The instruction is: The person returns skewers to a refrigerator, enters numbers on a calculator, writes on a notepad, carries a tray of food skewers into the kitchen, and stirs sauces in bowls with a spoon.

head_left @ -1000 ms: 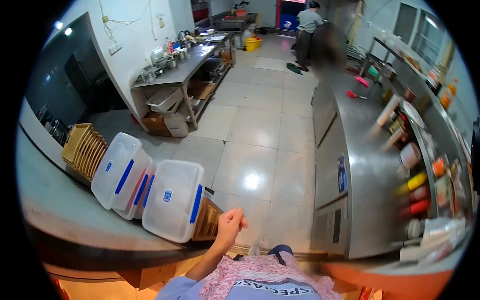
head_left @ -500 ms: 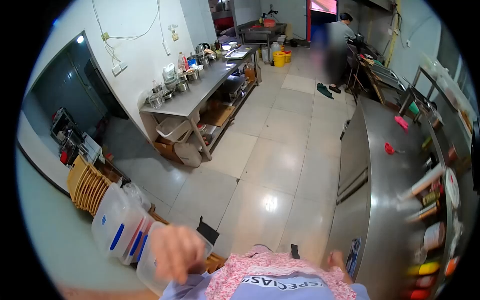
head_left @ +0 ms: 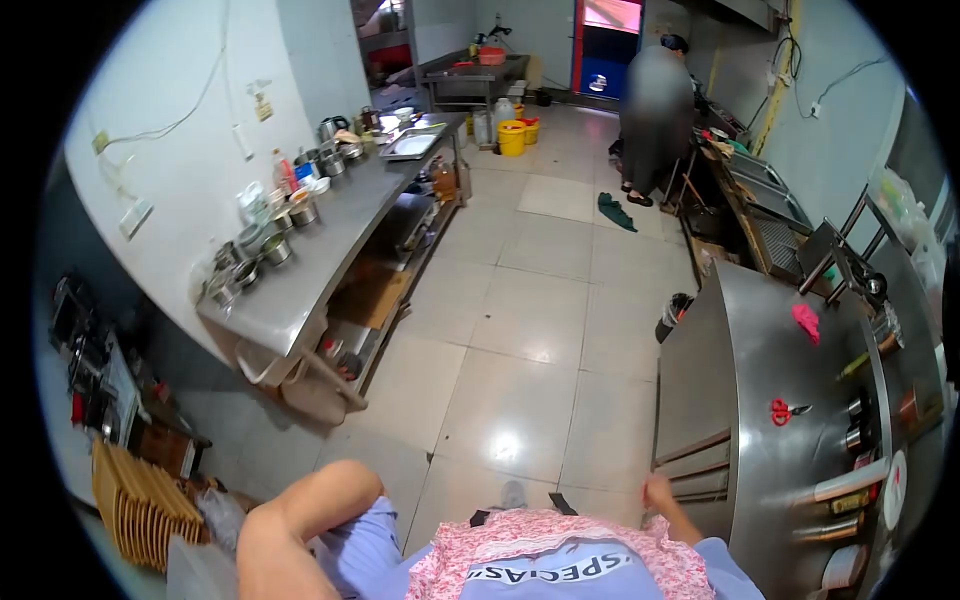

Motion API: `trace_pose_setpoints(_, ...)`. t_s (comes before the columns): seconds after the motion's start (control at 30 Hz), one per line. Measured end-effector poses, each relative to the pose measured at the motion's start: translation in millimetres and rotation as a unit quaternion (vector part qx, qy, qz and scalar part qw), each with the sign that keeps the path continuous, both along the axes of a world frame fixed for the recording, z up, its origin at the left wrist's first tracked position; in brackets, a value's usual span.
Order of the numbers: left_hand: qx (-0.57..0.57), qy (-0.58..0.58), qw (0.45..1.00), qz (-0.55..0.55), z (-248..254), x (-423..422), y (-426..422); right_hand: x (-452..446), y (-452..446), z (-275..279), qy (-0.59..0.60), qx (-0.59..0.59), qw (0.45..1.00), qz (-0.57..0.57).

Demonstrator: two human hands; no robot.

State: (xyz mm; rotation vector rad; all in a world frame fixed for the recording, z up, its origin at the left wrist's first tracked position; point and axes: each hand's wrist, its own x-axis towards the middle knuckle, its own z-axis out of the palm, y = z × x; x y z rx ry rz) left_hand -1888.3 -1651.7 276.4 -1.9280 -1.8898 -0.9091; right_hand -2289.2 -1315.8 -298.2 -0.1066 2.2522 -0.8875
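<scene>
My right hand (head_left: 658, 494) hangs low at my right side, beside the front of a steel counter cabinet (head_left: 692, 380). Its fingers look curled in, and nothing shows in them. At lower left my bare left arm (head_left: 300, 515) is bent sharply, and its hand is out of the picture. Over my chest lies a pink patterned garment with a lettered lilac panel (head_left: 560, 565). Red-handled scissors (head_left: 781, 411) and a crumpled pink cloth (head_left: 806, 323) rest on the counter top, out of reach of either hand.
A steel table (head_left: 330, 255) with pots and bottles lines the left wall. Stacked folding wooden chairs (head_left: 140, 500) stand at lower left. A tiled aisle (head_left: 520, 315) runs ahead to yellow buckets (head_left: 512, 138). Another person (head_left: 657, 120) stands at the far right worktop, near green slippers (head_left: 616, 212).
The view has moved forward along the aisle. My left hand, in front of the clear plastic boxes before, has dropped out of sight. My right hand stays low beside the cabinet.
</scene>
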Motion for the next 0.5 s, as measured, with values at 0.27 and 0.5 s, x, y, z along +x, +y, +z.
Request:
trace_pose_setpoints(0.27, -0.062, -0.039, 0.986, -0.150, 2.9, -183.6, -196.4, -26.1, -13.5, -110.8, -0.051, 0.247, 0.957, 0.145)
trace_pose_setpoints(0.5, -0.026, -0.071, 0.991, -0.115, 9.8, -347.5, -346.9, -216.0, -192.7, -145.1, 0.014, 0.255, 0.940, 0.225)
